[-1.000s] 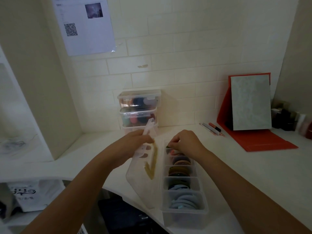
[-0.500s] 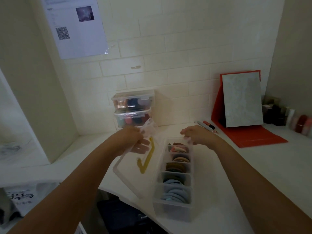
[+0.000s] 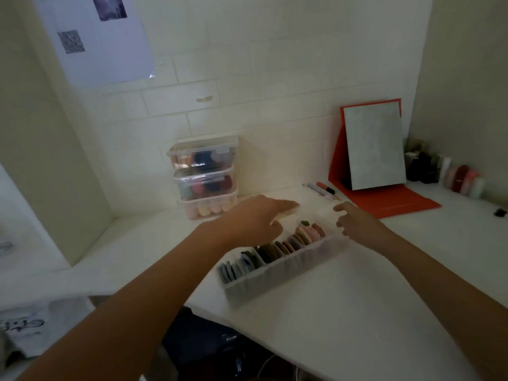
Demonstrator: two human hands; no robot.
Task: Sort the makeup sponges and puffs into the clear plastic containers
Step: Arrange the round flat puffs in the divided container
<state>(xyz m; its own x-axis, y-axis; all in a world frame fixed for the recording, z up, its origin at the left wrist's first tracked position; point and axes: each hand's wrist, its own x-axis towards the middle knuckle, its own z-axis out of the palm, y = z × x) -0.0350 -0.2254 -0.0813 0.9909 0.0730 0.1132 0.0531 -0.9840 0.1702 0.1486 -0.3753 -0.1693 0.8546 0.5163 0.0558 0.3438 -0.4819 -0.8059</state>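
A long clear divided container (image 3: 277, 273) lies diagonally on the white counter. Its sections hold upright round puffs: blue ones (image 3: 233, 270) at the near end, brown ones (image 3: 270, 253) in the middle, pink ones (image 3: 308, 233) at the far end. My left hand (image 3: 255, 218) reaches over the container's far side, fingers pinched on its blurred clear lid (image 3: 287, 215), which has a yellowish mark. My right hand (image 3: 354, 224) hovers at the container's far right corner with fingers loosely apart, holding nothing.
Three stacked clear boxes (image 3: 204, 177) of coloured sponges stand against the tiled wall. A red-backed mirror (image 3: 373, 149) stands at the right, pens (image 3: 321, 189) beside it and cosmetic bottles (image 3: 445, 174) in the corner. The counter's curved edge runs near the container; a dark bag (image 3: 203, 342) lies below.
The container has swung from lengthwise to diagonal. My left hand moved right with the lid, now low behind the box. My right hand stayed at the far end.
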